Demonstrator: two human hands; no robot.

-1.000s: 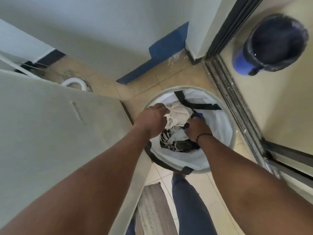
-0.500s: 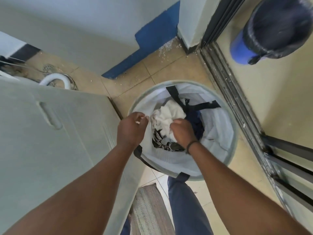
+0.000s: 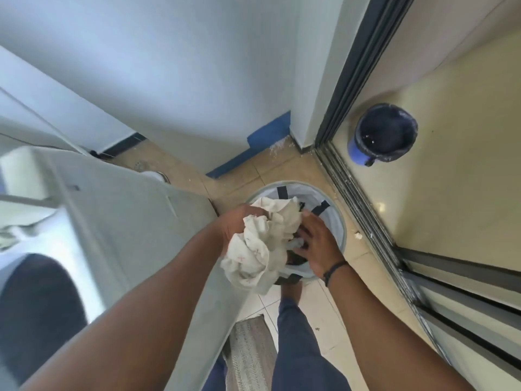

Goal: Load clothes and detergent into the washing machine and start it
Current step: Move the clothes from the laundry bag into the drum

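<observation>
We're looking down at a tan tiled floor [image 3: 284, 167] in a corner, pale walls with a blue strip along the base, and a dark sliding door track [image 3: 363, 213] running down the right side. Beyond the track, on the cream floor, sits a blue bin [image 3: 384, 134] lined with a dark bag, well apart from the action. On the left, the white washing machine [image 3: 118, 221] fills that side, its dark drum opening [image 3: 36, 309] showing at the lower left, blurred. Just beside the machine's right edge stands the round laundry basket [image 3: 337, 218], white-lined with dark straps at its rim. Right over it, the left hand [image 3: 236, 227] has its fingers curled into a bunched white cloth [image 3: 259, 249], gripping it up above the basket rim, the cloth hanging in folds toward the machine's side. The right hand [image 3: 317, 244], a dark band at the wrist, is spread with fingers fairly straight, pressing against the far side of the bundle and the darker clothes [image 3: 296, 258] under it; whether any of its fingers hook the fabric, I cannot tell. Below, a leg in blue trousers [image 3: 298, 348] stands on the floor, with a grey woven mat [image 3: 251, 356] just beside it at the bottom edge.
</observation>
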